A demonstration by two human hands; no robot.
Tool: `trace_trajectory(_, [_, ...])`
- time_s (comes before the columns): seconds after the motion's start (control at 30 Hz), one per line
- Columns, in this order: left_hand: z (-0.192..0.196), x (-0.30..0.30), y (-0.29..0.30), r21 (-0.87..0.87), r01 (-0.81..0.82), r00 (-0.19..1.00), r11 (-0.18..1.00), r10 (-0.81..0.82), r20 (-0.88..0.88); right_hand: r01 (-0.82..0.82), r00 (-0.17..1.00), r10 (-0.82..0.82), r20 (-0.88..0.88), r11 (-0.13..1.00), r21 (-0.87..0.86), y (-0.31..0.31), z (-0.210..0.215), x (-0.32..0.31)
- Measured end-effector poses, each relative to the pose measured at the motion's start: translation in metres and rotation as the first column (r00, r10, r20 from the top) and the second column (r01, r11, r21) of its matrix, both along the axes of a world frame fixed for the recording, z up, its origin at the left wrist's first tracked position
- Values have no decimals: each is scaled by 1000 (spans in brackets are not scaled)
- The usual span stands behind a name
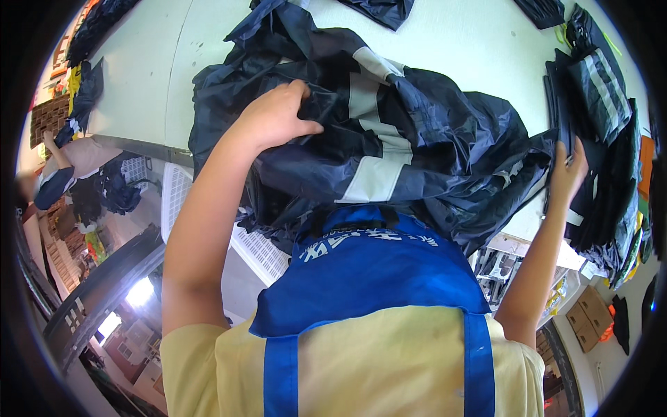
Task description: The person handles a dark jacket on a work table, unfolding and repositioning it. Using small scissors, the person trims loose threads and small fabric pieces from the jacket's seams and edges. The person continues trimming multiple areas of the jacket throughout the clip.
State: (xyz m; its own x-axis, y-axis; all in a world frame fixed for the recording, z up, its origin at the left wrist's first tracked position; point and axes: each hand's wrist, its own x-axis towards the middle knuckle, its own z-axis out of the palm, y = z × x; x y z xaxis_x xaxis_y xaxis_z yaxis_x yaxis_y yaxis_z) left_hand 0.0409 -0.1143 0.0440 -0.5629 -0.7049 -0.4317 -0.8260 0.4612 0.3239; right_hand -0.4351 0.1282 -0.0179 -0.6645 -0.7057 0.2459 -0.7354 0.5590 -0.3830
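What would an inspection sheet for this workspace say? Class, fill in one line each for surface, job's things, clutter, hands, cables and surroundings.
Surface: pale table, mostly covered.
Job's things: dark navy garment with grey reflective strips, crumpled on the table.
Clutter: stack of folded dark garments at right; white perforated crate below the table edge.
Hands: left hand grips the garment; right hand holds its right edge.
Cables: nothing seen.
Surroundings: another person at far left.

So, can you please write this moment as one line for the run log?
left hand: grips dark garment with grey stripe | right hand: holds its far edge, beside folded stack | surface: white table
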Motion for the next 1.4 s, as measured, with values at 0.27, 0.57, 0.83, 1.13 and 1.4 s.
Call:
trace_trajectory(0.27, [60,88,-52,275,-694,402,665,676,-618,-421,893,437,111,720,552,-60,21,101])
trace_trajectory(0.57, [35,144,-31,522,-605,151,601,731,-666,-194,937,248,-245,955,226,-123,15,49])
trace_trajectory(0.83, [-76,173,-66,155,-643,653,750,643,-400,-691,485,653,581,694,-203,-107,47,282])
trace_trajectory(1.13, [-57,166,-74,-13,-629,746,778,598,-293,-717,99,2,995,694,70,-190,-14,436])
trace_trajectory(1.4, [25,189,-7,484,-646,317,590,784,-533,-311,-358,222,907,887,-340,-169,22,446])
